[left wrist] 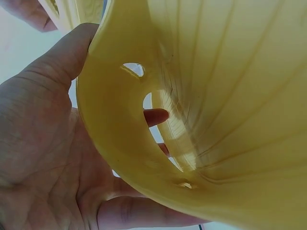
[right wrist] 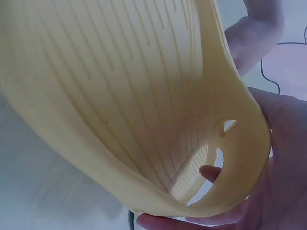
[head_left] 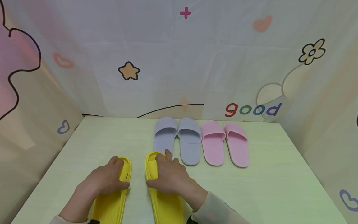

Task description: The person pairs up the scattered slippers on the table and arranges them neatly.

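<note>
Two yellow slippers with slotted straps are at the front, toes pointing to the back. My left hand (head_left: 107,178) grips the left yellow slipper (head_left: 109,209) over its strap, thumb along the inner edge. In the left wrist view, fingertips show through the slots of this slipper (left wrist: 230,105). Over the strap of the right yellow slipper (head_left: 169,210), my right hand (head_left: 172,176) holds on, thumb at its left edge. The right wrist view has a fingertip poking through a slot in that slipper (right wrist: 120,91). Both heels run out of the head view.
A grey pair, left slipper (head_left: 165,124) and right slipper (head_left: 190,152), stands at the table's back edge. Beside it is a pink pair, left slipper (head_left: 213,152) and right slipper (head_left: 238,152). The right yellow toe overlaps the left grey heel. A printed curtain (head_left: 167,62) hangs behind the table (head_left: 279,186).
</note>
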Available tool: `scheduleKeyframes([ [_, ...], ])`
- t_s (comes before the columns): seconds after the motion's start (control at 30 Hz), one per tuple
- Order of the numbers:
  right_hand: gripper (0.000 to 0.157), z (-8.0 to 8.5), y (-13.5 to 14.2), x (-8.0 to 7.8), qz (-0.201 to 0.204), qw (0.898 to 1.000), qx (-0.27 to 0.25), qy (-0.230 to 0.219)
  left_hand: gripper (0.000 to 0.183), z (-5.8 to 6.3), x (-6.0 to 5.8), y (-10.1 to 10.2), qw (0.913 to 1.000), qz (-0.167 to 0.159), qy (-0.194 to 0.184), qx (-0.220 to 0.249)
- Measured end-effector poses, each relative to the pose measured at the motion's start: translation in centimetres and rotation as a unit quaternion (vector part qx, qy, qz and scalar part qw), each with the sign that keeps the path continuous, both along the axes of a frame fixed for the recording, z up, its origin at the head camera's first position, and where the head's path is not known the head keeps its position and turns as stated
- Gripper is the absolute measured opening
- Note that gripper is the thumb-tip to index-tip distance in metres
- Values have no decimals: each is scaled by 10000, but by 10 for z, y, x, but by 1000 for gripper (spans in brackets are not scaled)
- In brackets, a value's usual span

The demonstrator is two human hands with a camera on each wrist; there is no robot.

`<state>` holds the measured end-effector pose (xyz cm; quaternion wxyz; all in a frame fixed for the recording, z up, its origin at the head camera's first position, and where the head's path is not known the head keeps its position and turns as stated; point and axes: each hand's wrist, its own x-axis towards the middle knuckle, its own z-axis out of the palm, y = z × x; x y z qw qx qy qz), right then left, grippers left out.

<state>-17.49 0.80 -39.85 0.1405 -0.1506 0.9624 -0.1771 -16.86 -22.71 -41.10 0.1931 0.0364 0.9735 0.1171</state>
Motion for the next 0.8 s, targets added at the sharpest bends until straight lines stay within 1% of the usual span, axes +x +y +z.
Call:
scheduleKeyframes([
  [0.27, 80, -2, -22, 0, 167, 9998, 119, 3, 94, 0, 2, -1, 9999, -79, 96, 17],
  [0.4, 80, -3, -30, -2, 141, 9997, 199, -21, 93, 0, 2, -1, 9999, -83, 88, 18],
  [0.57, 84, -3, -42, -4, 102, 9996, 262, -68, 94, 0, 1, -2, 9999, -86, 79, -14],
  [0.8, 84, -7, -53, -3, 67, 9979, 639, -5, 93, -1, 2, -3, 9997, -146, 162, 67],
])
